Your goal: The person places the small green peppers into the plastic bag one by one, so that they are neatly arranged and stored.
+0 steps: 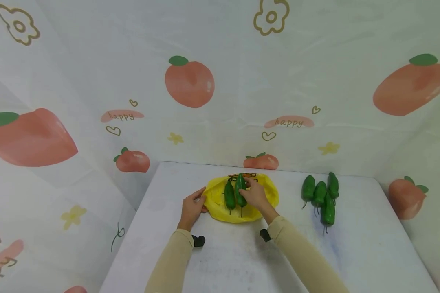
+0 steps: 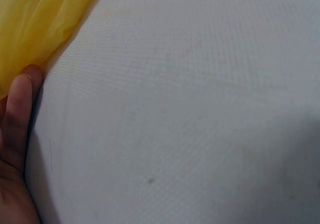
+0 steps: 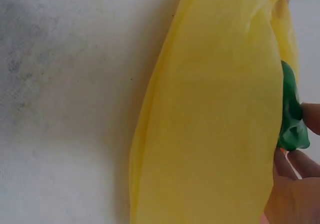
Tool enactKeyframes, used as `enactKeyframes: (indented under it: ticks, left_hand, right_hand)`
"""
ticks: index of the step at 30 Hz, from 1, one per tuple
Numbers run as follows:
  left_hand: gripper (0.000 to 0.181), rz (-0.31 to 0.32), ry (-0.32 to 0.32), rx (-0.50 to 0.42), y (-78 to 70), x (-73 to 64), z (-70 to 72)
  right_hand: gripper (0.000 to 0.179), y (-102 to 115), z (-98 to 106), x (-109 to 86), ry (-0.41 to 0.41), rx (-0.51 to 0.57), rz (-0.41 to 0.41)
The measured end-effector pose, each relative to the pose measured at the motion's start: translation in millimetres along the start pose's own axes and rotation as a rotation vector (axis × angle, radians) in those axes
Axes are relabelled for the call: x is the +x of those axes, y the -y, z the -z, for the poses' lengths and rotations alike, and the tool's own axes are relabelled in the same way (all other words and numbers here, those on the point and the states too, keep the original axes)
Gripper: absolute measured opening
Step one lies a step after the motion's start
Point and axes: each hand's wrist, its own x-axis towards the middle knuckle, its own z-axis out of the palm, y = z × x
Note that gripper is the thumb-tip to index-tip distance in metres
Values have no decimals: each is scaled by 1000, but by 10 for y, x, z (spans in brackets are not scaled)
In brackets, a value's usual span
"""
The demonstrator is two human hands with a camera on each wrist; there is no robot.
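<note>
A yellow plastic bag [image 1: 213, 203] lies spread on the white table with its mouth open. My left hand [image 1: 191, 208] grips the bag's left edge; in the left wrist view its fingers [image 2: 19, 102] meet the yellow plastic at the far left. Over the bag, my right hand [image 1: 256, 195] holds a green pepper [image 1: 239, 188] between thumb and fingers, stem toward me. Another green pepper [image 1: 229, 197] lies just left of it, within the bag's outline. The right wrist view shows the held pepper [image 3: 291, 102] partly hidden behind the bag's side [image 3: 215, 109].
Several more green peppers [image 1: 319, 194] lie in a group on the table's right side, touching or close together. Black wrist straps [image 1: 198, 241] show under both sleeves. A printed fabric backdrop [image 1: 227, 134] rises behind the table's back edge.
</note>
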Motion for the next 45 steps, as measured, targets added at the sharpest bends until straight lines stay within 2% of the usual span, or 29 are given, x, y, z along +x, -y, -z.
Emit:
enactKeyframes:
  ticks: [6,23,30,41,45]
  left_hand:
    - [41,3,1,4,-14,9,-11]
    - [41,21,10,15,-94,8,-22]
    - [41,26,7,8,-67,15,-22]
    - [41,33,-9,33,-37,-7,-16]
    - [41,41,-14,38,-26,-15,-18]
  right_hand:
    - [59,-21,-19,23,14,5,-10]
    - [59,-69,-62,79,42,-101,0]
    - [59,-65,-69,63,53,-94,-6]
    - [57,-55,-58,24,86,-81,13]
    - [56,-46,-57,1,87,-110,59]
